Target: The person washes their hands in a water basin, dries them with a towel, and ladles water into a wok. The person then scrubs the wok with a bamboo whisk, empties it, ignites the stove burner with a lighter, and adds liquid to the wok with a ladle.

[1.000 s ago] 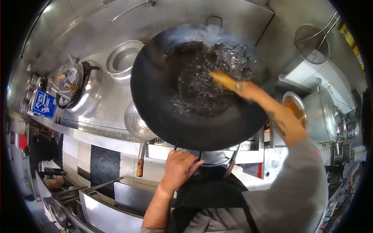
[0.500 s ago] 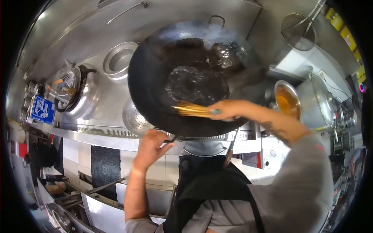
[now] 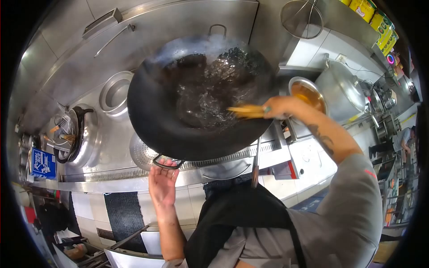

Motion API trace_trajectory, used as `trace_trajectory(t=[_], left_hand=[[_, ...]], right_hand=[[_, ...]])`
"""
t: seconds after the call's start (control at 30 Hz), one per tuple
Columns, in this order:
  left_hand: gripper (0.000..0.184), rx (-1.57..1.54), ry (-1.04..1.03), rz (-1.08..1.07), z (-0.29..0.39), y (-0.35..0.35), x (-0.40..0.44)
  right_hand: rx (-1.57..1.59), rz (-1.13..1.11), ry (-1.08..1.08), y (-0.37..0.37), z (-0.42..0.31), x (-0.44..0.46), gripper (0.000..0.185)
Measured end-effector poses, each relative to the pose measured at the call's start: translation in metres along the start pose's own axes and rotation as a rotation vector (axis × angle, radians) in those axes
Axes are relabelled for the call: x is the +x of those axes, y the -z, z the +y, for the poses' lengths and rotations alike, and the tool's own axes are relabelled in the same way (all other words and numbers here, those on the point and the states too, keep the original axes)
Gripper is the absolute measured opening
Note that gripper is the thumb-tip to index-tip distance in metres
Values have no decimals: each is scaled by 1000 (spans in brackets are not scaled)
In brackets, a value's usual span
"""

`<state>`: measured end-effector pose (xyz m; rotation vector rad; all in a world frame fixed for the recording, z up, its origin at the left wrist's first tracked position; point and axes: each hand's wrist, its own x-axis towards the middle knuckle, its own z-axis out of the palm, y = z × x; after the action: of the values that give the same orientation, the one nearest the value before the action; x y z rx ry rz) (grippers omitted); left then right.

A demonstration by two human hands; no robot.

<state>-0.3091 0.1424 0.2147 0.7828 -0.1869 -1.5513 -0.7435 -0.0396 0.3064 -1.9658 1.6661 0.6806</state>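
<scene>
A large black wok [image 3: 156, 120] sits on the range with dark, bubbling liquid [image 3: 201, 94] inside and steam at its far rim. My right hand [image 3: 282, 107] is closed around a bamboo wok brush [image 3: 246, 111], blurred by motion. The bristles hang over the right part of the liquid. Below the near rim, my left hand [image 3: 163, 185] is turned palm up with its fingers stretched out. Its fingertips meet the wok's near loop handle [image 3: 167, 161]; I cannot tell whether they bear any weight.
A perforated ladle or strainer [image 3: 142, 154] lies left of the wok, beside a round metal pan [image 3: 115, 93]. To the right are a bowl of amber liquid [image 3: 308, 94] and a big lidded pot [image 3: 342, 85]. A long-handled tool [image 3: 256, 167] leans at the front edge.
My left hand has turned from palm down to palm up at the near handle. The brush has moved over the wok, and the liquid looks more stirred. The camera view has shifted.
</scene>
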Motion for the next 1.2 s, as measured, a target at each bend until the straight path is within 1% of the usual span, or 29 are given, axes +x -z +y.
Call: trace_trajectory(t=[0.03, 0.1, 0.13, 0.2, 0.23, 0.27, 0.3, 0.37, 0.4, 0.43, 0.5, 0.57, 0.6, 0.63, 0.7, 0.83, 0.87, 0.93, 0.97, 1.03, 1.07, 1.1, 1.13, 1.2], left_hand=[[36, -64, -9, -29, 0, 0, 5], [31, -193, -30, -92, 1, -5, 16], [24, -213, -54, 38, 7, -17, 18], [21, -195, -123, -79, 25, -1, 41], [21, -183, -155, -130, 36, 9, 50], [21, -250, -157, -45, 54, -3, 52], [21, -190, -201, -11, 74, -5, 57], [21, -49, -296, 54, 115, -18, 63], [21, 30, -345, 81, 133, -32, 63], [21, 71, -356, 38, 149, -43, 65], [21, 154, -372, -50, 177, -69, 68], [21, 220, -374, -102, 196, -100, 69], [21, 252, -391, -134, 198, -118, 68], [21, 269, -388, -146, 198, -130, 71], [21, 302, -388, -163, 200, -149, 75], [24, 482, -461, 12, 191, -165, 74], [26, 497, -484, 58, 188, -158, 75], [25, 513, -536, 83, 183, -127, 66], [25, 466, -555, 164, 175, -112, 60], [25, 400, -587, 295, 141, -102, 41], [26, 318, -581, 383, 126, -91, 41], [26, 317, -562, 338, 109, -84, 34], [25, 280, -571, 345, 89, -84, 32], [25, 227, -584, 359, 62, -74, 32]], right_hand=[[-80, 62, -52, 4, 16, 4, 47], [-224, 215, -220, 15, 23, -5, 48], [-165, 289, -188, 15, 27, -16, 49], [-46, 441, -133, 5, 39, -42, 50], [-19, 488, -136, -13, 46, -50, 49], [5, 541, -134, -35, 52, -53, 49], [32, 598, -131, -56, 55, -54, 48], [269, 616, -153, -102, 50, -54, 58], [392, 683, -64, -124, 44, -52, 60], [517, 750, 24, -143, 35, -52, 63], [725, 705, -28, -162, 11, -55, 64], [890, 768, 45, -189, 2, -45, 64], [921, 837, 109, -210, 4, -28, 63], [950, 905, 175, -213, -1, -25, 63], [1133, 737, 100, -208, -7, -38, 64], [1285, 766, 161, -222, -1, -24, 63], [1302, 776, 158, -228, 2, -15, 63], [1324, 803, 156, -230, 5, -7, 63], [1335, 817, 156, -231, 7, -3, 62], [1315, 848, 154, -220, 15, -3, 63], [1292, 875, 157, -214, 20, -3, 63], [1247, 923, 171, -208, 27, -3, 63], [1199, 960, 186, -204, 32, -4, 63], [1111, 937, 171, -196, 43, -3, 62]])
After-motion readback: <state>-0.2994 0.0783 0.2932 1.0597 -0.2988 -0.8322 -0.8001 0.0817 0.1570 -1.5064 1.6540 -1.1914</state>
